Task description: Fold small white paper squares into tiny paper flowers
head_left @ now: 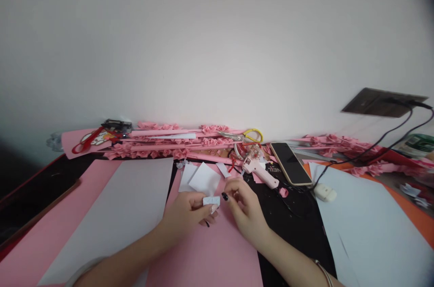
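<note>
A small folded piece of white paper (211,200) is pinched between the thumb and fingers of my left hand (185,214). Just to its right is my right hand (247,214), fingers bent and thumb a little apart from them, with nothing visible in its grasp. Its fingertips are close to the folded paper but not touching it. Both hands are above a large pink sheet (210,255). Beyond them, white paper squares (205,179) lie overlapping on the pink sheet's far end.
A pink glue gun (261,173), a phone (290,163) and yellow-handled scissors (252,135) lie behind my hands. Pink paper flowers (149,153) line the wall. Large white sheets (101,214) flank the middle. Black cables (369,147) run to a wall socket (376,101).
</note>
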`<state>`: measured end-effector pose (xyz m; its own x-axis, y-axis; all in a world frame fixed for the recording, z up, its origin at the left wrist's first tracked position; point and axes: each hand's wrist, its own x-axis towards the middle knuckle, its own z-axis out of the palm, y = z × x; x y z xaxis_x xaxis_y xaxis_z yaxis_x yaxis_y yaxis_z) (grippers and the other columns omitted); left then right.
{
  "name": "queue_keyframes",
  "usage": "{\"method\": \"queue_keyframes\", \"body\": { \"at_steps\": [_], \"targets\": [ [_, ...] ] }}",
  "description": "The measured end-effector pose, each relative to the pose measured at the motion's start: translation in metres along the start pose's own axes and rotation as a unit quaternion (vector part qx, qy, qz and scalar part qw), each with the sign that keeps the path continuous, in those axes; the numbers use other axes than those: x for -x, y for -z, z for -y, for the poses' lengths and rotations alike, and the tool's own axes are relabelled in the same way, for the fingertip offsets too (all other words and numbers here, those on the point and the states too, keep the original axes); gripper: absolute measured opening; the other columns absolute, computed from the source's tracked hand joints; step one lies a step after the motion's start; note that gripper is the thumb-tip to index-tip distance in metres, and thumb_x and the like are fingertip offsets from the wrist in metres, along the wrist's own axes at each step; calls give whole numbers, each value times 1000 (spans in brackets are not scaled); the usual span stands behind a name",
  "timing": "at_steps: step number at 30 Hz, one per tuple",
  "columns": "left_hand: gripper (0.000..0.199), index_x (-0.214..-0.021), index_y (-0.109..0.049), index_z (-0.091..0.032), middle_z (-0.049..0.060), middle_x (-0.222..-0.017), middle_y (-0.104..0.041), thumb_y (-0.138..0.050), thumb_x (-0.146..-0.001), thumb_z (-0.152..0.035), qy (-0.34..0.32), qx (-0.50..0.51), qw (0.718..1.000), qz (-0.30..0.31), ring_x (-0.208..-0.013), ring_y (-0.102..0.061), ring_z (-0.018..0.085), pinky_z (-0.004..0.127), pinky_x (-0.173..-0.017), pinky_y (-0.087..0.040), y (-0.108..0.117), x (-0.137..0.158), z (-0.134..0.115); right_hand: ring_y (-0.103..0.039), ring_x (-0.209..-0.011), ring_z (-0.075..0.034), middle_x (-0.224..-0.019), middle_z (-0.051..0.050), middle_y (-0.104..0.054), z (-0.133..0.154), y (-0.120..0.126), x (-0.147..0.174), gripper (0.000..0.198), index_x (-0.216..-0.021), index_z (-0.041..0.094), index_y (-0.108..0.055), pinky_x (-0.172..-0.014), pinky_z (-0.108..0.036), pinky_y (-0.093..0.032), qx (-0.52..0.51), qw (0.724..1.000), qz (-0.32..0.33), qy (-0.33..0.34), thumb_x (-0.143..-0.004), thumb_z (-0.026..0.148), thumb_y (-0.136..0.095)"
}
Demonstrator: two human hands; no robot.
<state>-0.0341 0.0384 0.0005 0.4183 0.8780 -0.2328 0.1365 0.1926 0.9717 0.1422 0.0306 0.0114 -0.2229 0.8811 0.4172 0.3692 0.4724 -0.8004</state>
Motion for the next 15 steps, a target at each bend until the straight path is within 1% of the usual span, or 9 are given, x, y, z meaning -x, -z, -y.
{"method": "queue_keyframes", "body": {
  "at_steps": [3,6,11,15],
  "targets": [
    [22,-72,-65,-13,5,-71,-72,-61,-75,-35,2,13,1000,-10,-64,-68,19,27,-59,-53,1,0,0,-53,-86,-17,-96,-6,-52,4,1,-1,17,-87,20,-57,-71,-27,-42,-20,999,13,27,-85,10,-44],
    [22,-71,-66,-13,4,-68,-72,-61,-75,-34,-5,5,1000,-13,-65,-67,19,26,-60,-52,1,0,-2,-52,-96,-19,-102,-7,-51,6,1,0,21,-92,20,-60,-82,-30,-42,-34,998,35,30,-85,9,-44],
    [22,-71,-67,-13,4,-66,-71,-60,-75,-33,-14,-13,1000,-17,-66,-67,19,27,-61,-52,1,1,-4,-51,-100,-19,-105,-8,-50,6,0,0,23,-96,20,-61,-87,-32,-41,-50,997,60,29,-83,8,-46],
    [22,-70,-67,-13,4,-66,-70,-60,-75,-33,-17,-6,1000,-13,-66,-67,19,27,-61,-52,2,1,-4,-51,-100,-19,-104,-8,-51,7,0,0,23,-96,20,-61,-87,-33,-42,-57,996,63,25,-83,9,-46]
  ]
}}
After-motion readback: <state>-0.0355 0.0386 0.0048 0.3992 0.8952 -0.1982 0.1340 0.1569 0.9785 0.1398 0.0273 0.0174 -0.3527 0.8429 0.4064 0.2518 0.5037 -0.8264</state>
